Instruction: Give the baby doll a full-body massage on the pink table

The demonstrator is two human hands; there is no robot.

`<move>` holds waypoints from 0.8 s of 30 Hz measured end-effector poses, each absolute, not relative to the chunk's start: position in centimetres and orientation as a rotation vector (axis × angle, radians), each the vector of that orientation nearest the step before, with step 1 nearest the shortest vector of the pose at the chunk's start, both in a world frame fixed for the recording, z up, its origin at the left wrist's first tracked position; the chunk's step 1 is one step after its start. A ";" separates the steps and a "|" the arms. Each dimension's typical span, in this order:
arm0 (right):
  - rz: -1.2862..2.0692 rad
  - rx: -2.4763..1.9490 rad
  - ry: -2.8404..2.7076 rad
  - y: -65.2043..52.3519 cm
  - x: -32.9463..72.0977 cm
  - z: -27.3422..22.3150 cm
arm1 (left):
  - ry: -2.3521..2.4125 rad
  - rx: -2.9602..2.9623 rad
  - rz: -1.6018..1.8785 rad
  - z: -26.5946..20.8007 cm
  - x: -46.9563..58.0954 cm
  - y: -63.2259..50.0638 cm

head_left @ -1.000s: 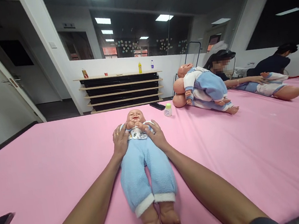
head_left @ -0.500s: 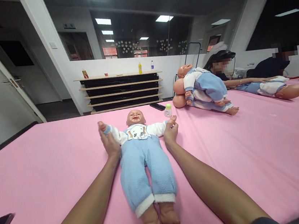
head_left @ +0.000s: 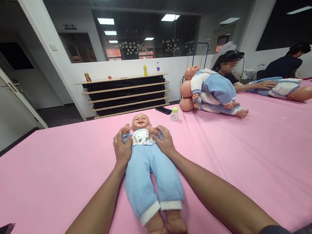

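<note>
A baby doll [head_left: 147,160] in a light blue suit lies on its back on the pink tabletop [head_left: 51,171], near the middle of the near edge, head away from the person and bare feet toward that edge. Both forearms reach forward along the doll's sides, almost straight, converging at its chest. The left hand [head_left: 122,149] is curled around the doll's arm on that side, fingers wrapped over the white sleeve, a ring showing on one finger; it presses the arm in against the chest. The right hand [head_left: 163,140] grips the doll's other arm the same way, knuckles up, thumb tucked toward the elephant print on the bib. The doll's two small fists meet just below its chin.

Toward the far edge a small bottle [head_left: 174,114] with a green cap stands just beside a dark phone [head_left: 163,110]. Further right, two more dolls [head_left: 212,93] lie stacked near another person's outstretched arm.
</note>
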State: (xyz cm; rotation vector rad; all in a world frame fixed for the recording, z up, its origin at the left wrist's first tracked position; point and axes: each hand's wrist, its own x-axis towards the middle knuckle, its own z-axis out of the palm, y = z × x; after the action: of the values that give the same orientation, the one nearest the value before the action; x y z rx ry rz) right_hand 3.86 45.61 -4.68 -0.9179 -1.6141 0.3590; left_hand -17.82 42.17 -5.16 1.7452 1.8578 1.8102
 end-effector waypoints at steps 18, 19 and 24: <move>0.156 -0.727 -1.941 45.3 3.8 -4.0 | 1.927 2.146 1.452 -4.3 -17.1 41.9; 0.122 -0.729 -2.001 45.2 3.5 -4.1 | 1.929 2.197 1.388 -4.3 -16.9 41.9; 0.146 -0.772 -1.933 45.2 3.3 -4.4 | 1.921 2.127 1.502 -4.5 -17.1 41.8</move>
State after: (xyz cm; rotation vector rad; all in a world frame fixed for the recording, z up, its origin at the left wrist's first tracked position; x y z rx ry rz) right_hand 3.27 45.22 -4.42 -0.7716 -1.9330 0.1462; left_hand -17.11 41.81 -4.54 2.1270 1.9211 1.5023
